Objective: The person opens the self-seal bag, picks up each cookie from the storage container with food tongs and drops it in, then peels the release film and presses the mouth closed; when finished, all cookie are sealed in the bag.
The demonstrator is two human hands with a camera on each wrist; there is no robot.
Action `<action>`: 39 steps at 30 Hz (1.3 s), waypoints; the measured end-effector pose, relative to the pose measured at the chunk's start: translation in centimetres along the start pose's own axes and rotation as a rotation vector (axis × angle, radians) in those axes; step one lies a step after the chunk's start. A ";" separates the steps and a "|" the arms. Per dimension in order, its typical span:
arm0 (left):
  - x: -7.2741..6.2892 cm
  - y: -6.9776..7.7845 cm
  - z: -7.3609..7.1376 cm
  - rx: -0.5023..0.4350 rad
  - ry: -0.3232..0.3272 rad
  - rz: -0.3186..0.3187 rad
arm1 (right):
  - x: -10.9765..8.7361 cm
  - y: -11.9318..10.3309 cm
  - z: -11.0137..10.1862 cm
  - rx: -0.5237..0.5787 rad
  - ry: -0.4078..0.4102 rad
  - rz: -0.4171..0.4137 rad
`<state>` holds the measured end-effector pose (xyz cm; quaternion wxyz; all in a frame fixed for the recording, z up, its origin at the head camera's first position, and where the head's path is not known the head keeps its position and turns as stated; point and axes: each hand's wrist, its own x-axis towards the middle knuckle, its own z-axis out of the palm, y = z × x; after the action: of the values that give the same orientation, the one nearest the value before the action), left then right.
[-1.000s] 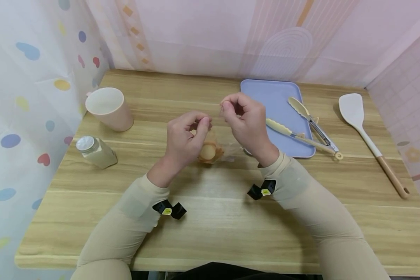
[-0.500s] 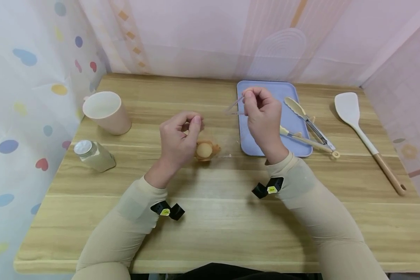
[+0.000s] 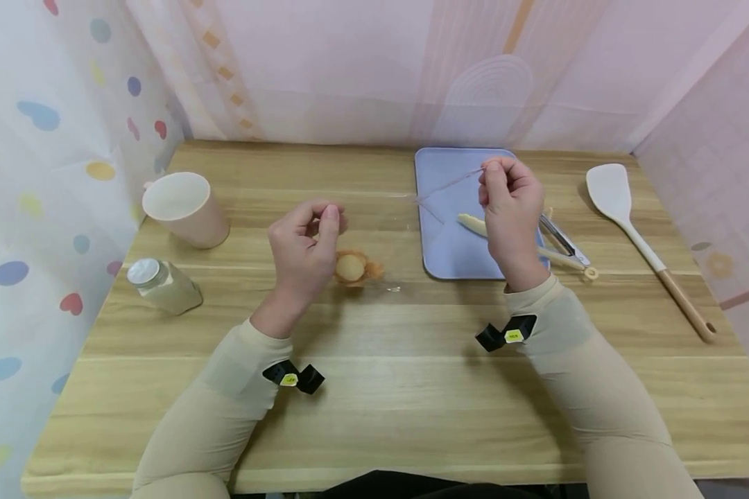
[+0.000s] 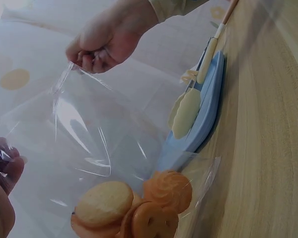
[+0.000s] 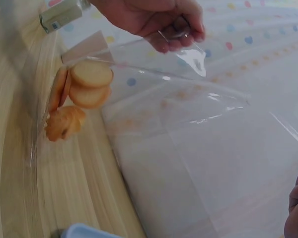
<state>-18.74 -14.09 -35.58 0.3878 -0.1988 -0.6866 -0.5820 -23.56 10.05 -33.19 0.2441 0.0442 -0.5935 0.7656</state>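
Note:
A clear plastic bag [image 4: 79, 124] is stretched between both hands over the table, its mouth spread wide in the wrist views. My left hand [image 3: 302, 246] pinches one side of it between thumb and curled fingers. On the other side, my right hand [image 3: 513, 215] pinches the opposite edge, raised above the blue tray [image 3: 440, 256]. Several golden cookies [image 4: 104, 204] lie at the bag's bottom: round ones, a swirled one [image 4: 168, 191] and one with holes [image 4: 154, 220]. In the head view the cookies [image 3: 351, 267] show just right of my left hand.
Tongs with cream tips [image 3: 472, 224] lie on the tray, partly hidden by my right hand. A white spatula with a wooden handle [image 3: 639, 239] is at far right. To the left stand a pink mug [image 3: 190, 215] and a glass jar with a silvery lid [image 3: 165, 285].
My right hand has moved right, away from the left hand, drawing the bag's mouth wider. My left hand has shifted slightly left, and the cookies with it.

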 end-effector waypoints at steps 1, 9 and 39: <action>0.0 -0.1 -0.1 0.004 -0.003 0.004 | 0.1 0.1 -0.3 0.003 0.009 0.001; 0.3 -0.4 -0.4 -0.008 0.023 0.007 | 1.0 0.0 -3.5 0.095 0.081 0.026; 0.9 -1.0 -1.8 0.003 0.039 0.003 | -2.0 -2.7 -18.9 0.114 -0.223 0.448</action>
<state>-19.49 -16.25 -35.48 0.4022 -0.1877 -0.6796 -0.5841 -16.46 27.43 -37.05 -0.0013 0.0094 -0.5675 0.8233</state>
